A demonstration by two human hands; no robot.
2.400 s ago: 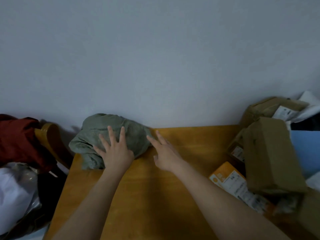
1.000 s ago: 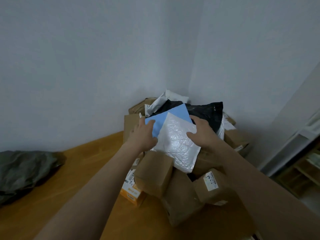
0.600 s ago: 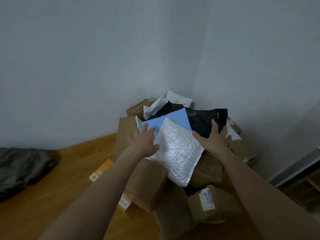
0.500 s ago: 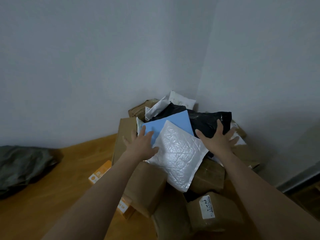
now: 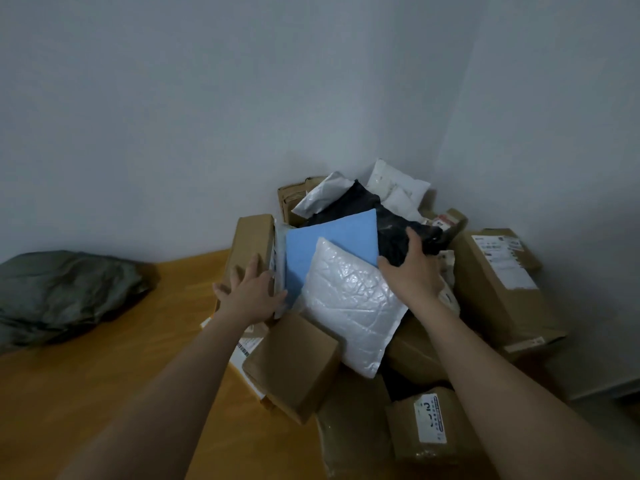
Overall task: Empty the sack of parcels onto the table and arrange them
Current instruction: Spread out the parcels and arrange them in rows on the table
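A heap of parcels fills the table's right corner against the walls. On top lie a white bubble mailer [image 5: 349, 306], a blue mailer [image 5: 329, 251] and a black poly bag [image 5: 391, 230]. My left hand [image 5: 249, 292] is spread flat against the heap's left side, touching a tall brown box [image 5: 251, 244] and the blue mailer's edge. My right hand [image 5: 414, 268] lies on the black poly bag with fingers curled over it and the thumb at the blue mailer's corner. The empty grey-green sack [image 5: 69, 292] lies crumpled at the table's far left.
Brown cardboard boxes ring the heap: one in front [image 5: 294, 362], a labelled one at the lower right [image 5: 426, 424], a large one on the right [image 5: 498, 282]. White poly bags [image 5: 394, 185] sit at the back. Bare orange tabletop [image 5: 104, 375] stretches between sack and heap.
Both hands left the sack and my view swung right to the heap. In the last half second my left hand slid left off the blue mailer and my right fingers closed on the black bag.
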